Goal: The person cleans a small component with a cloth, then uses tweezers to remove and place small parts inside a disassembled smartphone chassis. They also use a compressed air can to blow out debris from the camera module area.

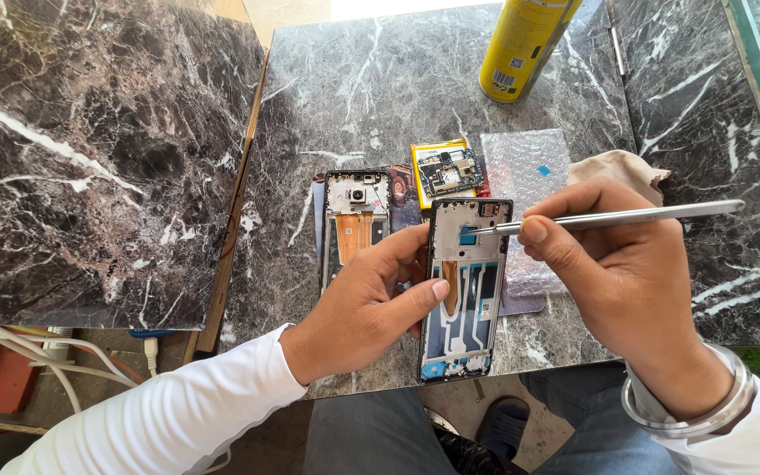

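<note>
You're working over a dark marble tabletop (371, 97) veined in white, with a second marble slab (90, 149) to your left. On the tabletop lie a yellow spray can (525, 44), a bubble-wrap sheet (529, 171), a crumpled tan cloth (622, 167), an opened phone body (355, 215), and a circuit board (449, 171) resting on a yellow-edged battery.

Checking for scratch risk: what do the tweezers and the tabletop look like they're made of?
Tweezers: likely steel, with a brushed silver sheen, held in the right hand. Tabletop: seemingly polished dark marble with white veins and a glossy glare, though it could be a laminate imitation.
</note>
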Demonstrator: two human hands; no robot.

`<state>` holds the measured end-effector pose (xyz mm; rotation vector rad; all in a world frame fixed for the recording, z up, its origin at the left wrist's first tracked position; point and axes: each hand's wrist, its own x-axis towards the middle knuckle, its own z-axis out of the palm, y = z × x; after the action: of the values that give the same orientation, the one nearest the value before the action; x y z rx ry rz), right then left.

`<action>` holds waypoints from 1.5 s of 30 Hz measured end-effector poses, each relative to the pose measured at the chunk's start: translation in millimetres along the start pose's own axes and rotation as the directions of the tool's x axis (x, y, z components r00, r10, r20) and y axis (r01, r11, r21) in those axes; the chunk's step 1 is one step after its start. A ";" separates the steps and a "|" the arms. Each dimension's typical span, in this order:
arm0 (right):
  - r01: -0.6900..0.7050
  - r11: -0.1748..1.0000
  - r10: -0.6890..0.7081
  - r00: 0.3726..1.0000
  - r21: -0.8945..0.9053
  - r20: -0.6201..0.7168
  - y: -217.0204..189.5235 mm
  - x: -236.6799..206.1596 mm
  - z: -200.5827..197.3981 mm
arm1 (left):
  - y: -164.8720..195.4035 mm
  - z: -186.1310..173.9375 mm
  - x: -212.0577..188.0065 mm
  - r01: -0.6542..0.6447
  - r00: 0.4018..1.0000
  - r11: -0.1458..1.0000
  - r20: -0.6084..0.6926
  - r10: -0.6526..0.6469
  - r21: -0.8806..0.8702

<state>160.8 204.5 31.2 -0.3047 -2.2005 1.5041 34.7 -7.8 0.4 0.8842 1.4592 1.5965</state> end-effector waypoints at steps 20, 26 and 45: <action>0.037 0.987 -0.035 0.999 0.159 -0.013 8.3 1.6 -2.7 | -4.4 -0.2 1.5 0.002 1.000 0.997 0.015 0.000 -0.078; 0.143 0.857 -0.111 0.989 0.496 -0.093 7.0 6.9 -11.6 | -4.6 -1.7 2.6 -0.015 1.000 0.987 -0.014 0.013 -0.163; -0.333 0.795 0.456 0.880 -0.507 0.137 -3.5 20.0 12.5 | -5.2 -21.7 15.6 -0.131 0.941 0.971 -0.334 0.059 -0.198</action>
<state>137.5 201.4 35.5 -0.8234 -2.8415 1.2205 8.9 -3.4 -7.1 0.5906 1.4406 2.0076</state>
